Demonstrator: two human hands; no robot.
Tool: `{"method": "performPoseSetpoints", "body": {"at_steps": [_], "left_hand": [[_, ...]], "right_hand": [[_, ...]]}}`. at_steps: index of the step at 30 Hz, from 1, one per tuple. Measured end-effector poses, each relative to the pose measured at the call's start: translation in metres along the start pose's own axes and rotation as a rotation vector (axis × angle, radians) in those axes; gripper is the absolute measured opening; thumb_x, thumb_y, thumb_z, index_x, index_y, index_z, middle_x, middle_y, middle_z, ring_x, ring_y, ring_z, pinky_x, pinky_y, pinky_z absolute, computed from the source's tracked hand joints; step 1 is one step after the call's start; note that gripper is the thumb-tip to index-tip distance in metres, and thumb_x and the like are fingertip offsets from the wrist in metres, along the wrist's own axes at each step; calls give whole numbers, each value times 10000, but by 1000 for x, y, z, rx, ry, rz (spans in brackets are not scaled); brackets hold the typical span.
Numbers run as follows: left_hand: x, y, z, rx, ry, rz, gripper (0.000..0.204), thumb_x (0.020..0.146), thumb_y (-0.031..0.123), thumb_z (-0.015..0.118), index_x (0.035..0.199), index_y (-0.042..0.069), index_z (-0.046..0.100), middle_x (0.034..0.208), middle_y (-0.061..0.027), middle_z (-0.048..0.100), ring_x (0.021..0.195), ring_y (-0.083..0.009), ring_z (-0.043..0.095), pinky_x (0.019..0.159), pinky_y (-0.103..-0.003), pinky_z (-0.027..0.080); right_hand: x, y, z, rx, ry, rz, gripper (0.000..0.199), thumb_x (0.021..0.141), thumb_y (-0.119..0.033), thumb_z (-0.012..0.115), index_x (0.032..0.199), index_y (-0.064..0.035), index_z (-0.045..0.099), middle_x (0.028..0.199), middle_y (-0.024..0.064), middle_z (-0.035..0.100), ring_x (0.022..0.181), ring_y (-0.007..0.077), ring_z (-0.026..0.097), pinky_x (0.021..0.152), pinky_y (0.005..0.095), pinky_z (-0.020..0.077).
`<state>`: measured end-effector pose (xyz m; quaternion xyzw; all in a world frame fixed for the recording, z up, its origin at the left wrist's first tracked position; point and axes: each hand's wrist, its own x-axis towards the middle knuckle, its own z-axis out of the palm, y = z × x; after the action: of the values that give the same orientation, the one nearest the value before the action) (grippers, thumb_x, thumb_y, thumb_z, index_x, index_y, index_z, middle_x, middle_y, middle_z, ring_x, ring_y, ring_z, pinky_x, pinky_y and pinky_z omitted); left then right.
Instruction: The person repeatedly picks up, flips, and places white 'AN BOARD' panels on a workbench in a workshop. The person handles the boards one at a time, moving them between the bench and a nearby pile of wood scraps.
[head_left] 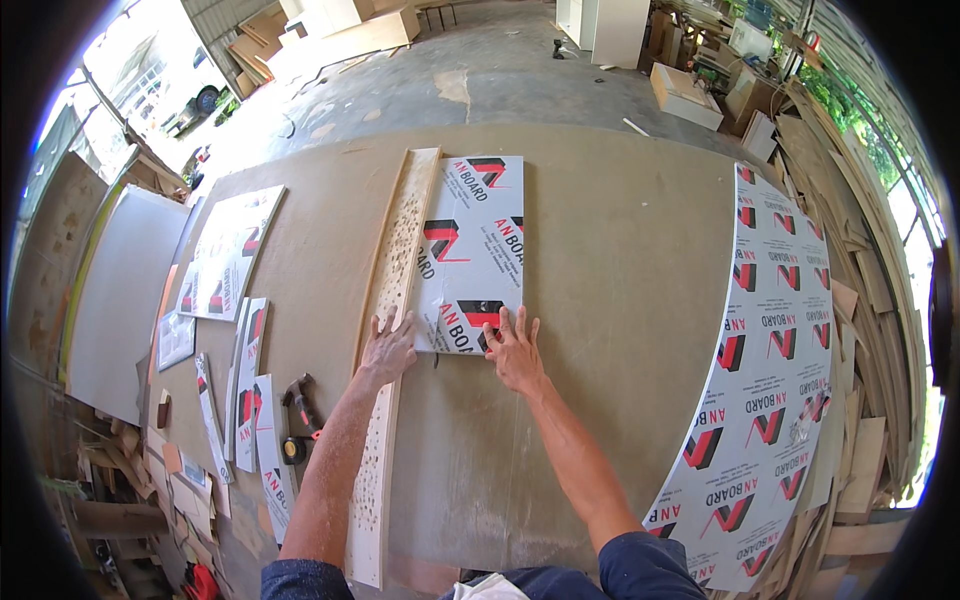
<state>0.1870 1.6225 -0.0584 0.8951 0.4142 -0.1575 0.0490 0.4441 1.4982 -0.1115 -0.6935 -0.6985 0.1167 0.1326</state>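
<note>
A rectangular board panel in printed white, red and black film lies flat on the large work table. Along its left side runs a long pale strip with many small holes or spots, edged by a thin wooden lath. My left hand rests with spread fingers on this strip, close against the panel's near left corner. At the panel's near right corner, the fingertips of my right hand lie on its surface, fingers apart. Neither hand is wrapped around anything.
Left of my left forearm lie a hammer, a tape measure and several narrow film-covered strips. Another film-covered panel is farther left. A large printed sheet covers the table's right side, beside stacked boards.
</note>
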Motion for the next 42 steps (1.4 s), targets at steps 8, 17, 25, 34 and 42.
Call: {"method": "performPoseSetpoints", "body": {"at_steps": [8, 17, 25, 34, 42], "left_hand": [[14, -5, -3, 2, -24, -20, 655, 910, 239, 626, 1510, 89, 409, 1642, -73, 272, 1559, -333, 77, 1247, -597, 95], [84, -17, -32, 13, 15, -34, 673, 902, 245, 620, 1518, 87, 399, 1644, -66, 291, 1546, -349, 161, 1245, -604, 91], [180, -14, -76, -93, 21, -185, 745, 933, 445, 617, 1462, -49, 439, 1614, -226, 297, 1540, -372, 155, 1238, -605, 98], [209, 35, -85, 43, 86, -278, 539, 872, 318, 669, 1275, -38, 646, 1560, -267, 332, 1486, -411, 246, 1180, -624, 233], [227, -24, -57, -444, 334, -609, 340, 905, 158, 535, 1092, -62, 714, 1435, -284, 469, 1252, -440, 511, 1046, -485, 456]], "right_hand": [[16, 12, -9, -10, 8, 81, 593, 1010, -381, 539, 1552, -180, 411, 1666, 194, 183, 1531, 476, 77, 1194, 687, 67], [-11, 121, -24, -87, 263, 180, 594, 1021, -387, 483, 1580, -229, 358, 1681, 74, 195, 1522, 444, 164, 1238, 598, 85], [-10, 120, -33, -29, 279, 216, 598, 996, -375, 486, 1567, -227, 386, 1670, 69, 207, 1521, 440, 158, 1252, 568, 83], [-10, 123, -31, -35, 303, 223, 594, 989, -376, 514, 1552, -219, 414, 1659, 80, 244, 1516, 438, 181, 1243, 582, 109], [-10, 120, -34, -51, 334, 229, 565, 998, -363, 492, 1544, -232, 431, 1651, 70, 271, 1522, 412, 182, 1250, 559, 119]]}}
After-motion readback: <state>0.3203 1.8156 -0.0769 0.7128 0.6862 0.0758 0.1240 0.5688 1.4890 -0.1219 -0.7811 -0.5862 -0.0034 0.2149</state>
